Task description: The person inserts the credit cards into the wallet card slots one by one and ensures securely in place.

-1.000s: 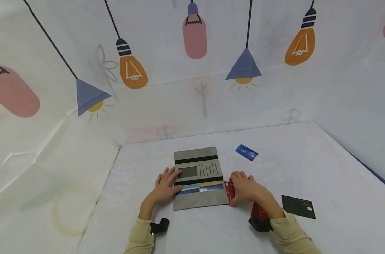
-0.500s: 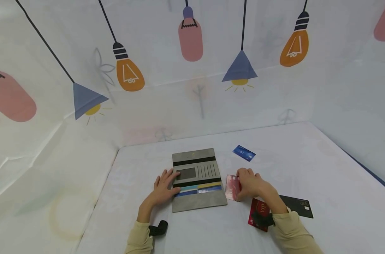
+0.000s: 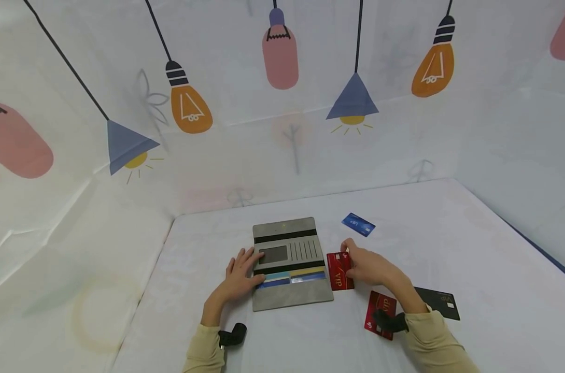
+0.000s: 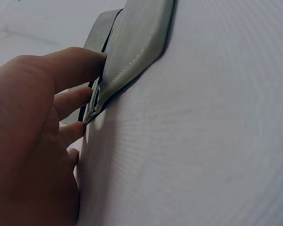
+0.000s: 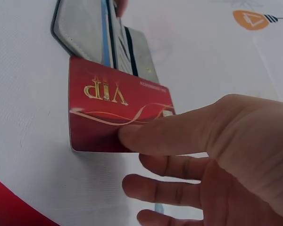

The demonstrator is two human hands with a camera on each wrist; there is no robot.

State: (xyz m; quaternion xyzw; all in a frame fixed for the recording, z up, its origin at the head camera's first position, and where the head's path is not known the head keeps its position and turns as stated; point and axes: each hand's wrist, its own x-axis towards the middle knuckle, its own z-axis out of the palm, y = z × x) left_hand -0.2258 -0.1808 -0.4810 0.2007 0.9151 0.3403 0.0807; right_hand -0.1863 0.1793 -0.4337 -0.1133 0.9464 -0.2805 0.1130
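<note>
A grey card wallet (image 3: 292,299) lies unfolded on the white table, with blue, teal and yellow cards (image 3: 307,275) tucked into its lower pockets. My left hand (image 3: 238,274) rests at its left side, fingers spread, thumb and fingertips on the edge. To the right of the wallet, my right hand (image 3: 368,265) pinches a red VIP card (image 3: 338,272) by its right side. In the right wrist view the thumb lies on the face of this card (image 5: 104,89), whose far edge overlaps the wallet (image 5: 80,28); the gold lettering appears upside down.
Another red VIP card (image 3: 379,303) lies under the right wrist, partly covered by the black wrist camera (image 3: 390,321). Further right is a black VIP card (image 3: 441,302), partly behind the forearm. A blue card (image 3: 358,224) lies beyond the right hand. White printed sheets (image 3: 264,155) wall the table.
My right hand has drawn the red card rightward, away from the wallet's right edge, and its face now shows more fully. The left hand stays on the wallet; the view has shifted slightly.
</note>
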